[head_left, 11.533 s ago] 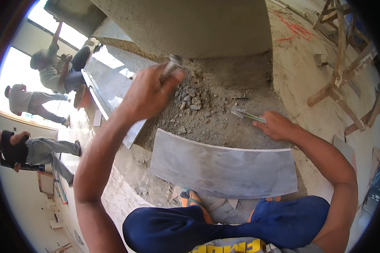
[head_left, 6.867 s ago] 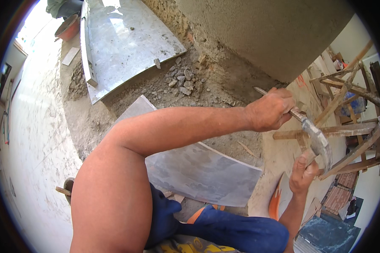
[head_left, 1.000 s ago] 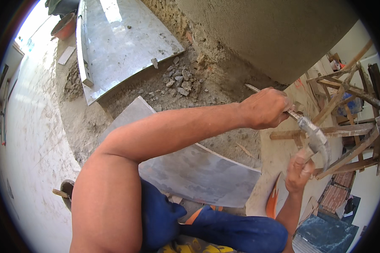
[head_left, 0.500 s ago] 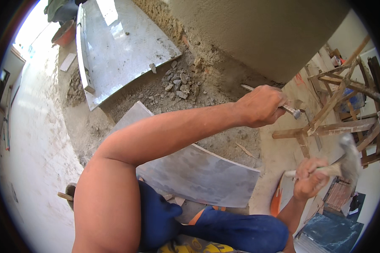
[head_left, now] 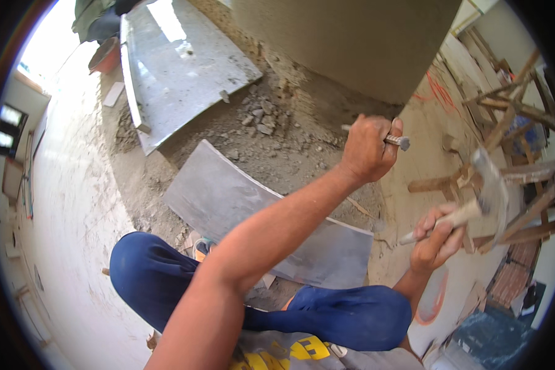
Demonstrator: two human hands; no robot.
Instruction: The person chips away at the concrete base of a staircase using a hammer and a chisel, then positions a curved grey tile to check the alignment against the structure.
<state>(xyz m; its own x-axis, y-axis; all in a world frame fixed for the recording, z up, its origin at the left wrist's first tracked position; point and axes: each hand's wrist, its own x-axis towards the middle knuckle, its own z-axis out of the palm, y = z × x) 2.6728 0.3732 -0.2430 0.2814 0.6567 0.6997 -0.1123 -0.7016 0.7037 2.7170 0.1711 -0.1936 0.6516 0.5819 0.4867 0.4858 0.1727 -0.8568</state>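
Observation:
My left hand (head_left: 365, 151) is wrapped round a ribbed metal chisel (head_left: 403, 143), its thin end toward the base of the plastered wall (head_left: 351, 43) and its blunt, flattened end sticking out past my thumb. To the right and nearer, my right hand (head_left: 436, 237) grips the pale handle of a hammer (head_left: 465, 214). The hammer's head is smeared by motion and stands apart from the chisel. Beneath my left forearm a grey tile (head_left: 219, 182) lies on the dirt in front of my knees.
A large glossy slab (head_left: 185, 74) lies at the far left, a pale bar (head_left: 133, 92) along its edge. Rubble (head_left: 262, 117) lies beside it. An orange bucket (head_left: 106, 55) stands near a partly visible person. Wooden trestles (head_left: 512, 123) and a dark tile (head_left: 493, 338) are at the right.
My left hand has shifted slightly left and up in the picture with the chisel. The hammer has moved left and up a little. The view has turned, showing more of my left knee.

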